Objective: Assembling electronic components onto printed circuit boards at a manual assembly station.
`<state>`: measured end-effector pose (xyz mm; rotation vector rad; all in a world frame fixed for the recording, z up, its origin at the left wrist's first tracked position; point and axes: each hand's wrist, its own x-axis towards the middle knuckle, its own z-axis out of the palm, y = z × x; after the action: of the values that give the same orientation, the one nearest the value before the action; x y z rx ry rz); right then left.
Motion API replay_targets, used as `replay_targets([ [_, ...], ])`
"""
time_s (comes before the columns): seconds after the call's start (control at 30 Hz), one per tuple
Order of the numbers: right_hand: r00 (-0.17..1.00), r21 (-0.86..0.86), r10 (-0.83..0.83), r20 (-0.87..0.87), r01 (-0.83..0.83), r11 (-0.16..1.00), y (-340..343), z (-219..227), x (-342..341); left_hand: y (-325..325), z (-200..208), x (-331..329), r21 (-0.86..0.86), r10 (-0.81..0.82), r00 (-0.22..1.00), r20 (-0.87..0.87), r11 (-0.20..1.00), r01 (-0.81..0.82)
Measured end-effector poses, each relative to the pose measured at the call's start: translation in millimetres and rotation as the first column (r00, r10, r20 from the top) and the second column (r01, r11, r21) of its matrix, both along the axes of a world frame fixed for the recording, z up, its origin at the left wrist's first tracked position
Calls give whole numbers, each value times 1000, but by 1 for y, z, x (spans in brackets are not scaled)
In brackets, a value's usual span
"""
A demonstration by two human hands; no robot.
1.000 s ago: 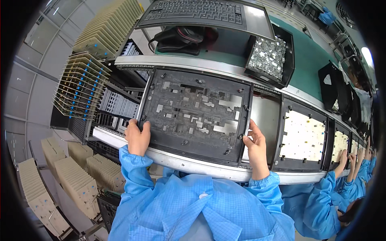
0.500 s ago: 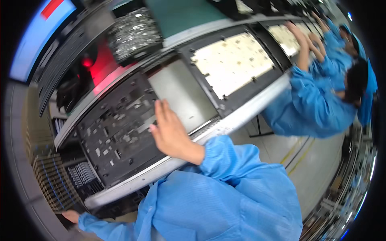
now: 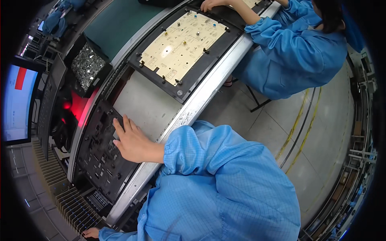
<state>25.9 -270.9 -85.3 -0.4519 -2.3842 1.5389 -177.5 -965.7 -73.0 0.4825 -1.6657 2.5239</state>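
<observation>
The right hand [image 3: 132, 142] lies flat, palm down, on the black rectangular perforated fixture plate [image 3: 102, 154], its fingers [image 3: 119, 127] spread and extended, grasping nothing. The plate rests on the table, a grey metal conveyor line [image 3: 193, 106] running from lower left to upper right in the view. The plate's long axis follows the same line, its upper end pointing toward the bare grey panel [image 3: 148, 106] just beside it. The hand covers the plate's upper corner on the near side.

The left hand [image 3: 91, 232] shows only at the bottom edge, beside a rack of thin grey ribbed slats [image 3: 78, 207]. It is largely cut off, so whether its fingers are released or clenched cannot be determined.

Beyond the grey panel sits a second black frame carrying a cream-coloured printed circuit board [image 3: 183, 44], dotted with small components. A co-worker in a blue smock [image 3: 293, 52] sits at upper right, one hand [image 3: 209, 4] at the frame's far end, partly cut off.

A lit blue and red monitor screen [image 3: 16, 102] stands at far left; its content is too distorted to make out.
</observation>
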Motion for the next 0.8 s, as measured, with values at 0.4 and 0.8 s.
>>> replay_targets([
  [0.4,936,223,39,-349,42,974,-5,23,0,62,28,-12,318,497,373,-783,-196,928],
  [0.8,216,608,811,-543,-565,558,-148,101,-37,336,93,216,-472,462,-272,-844,-401,785],
])
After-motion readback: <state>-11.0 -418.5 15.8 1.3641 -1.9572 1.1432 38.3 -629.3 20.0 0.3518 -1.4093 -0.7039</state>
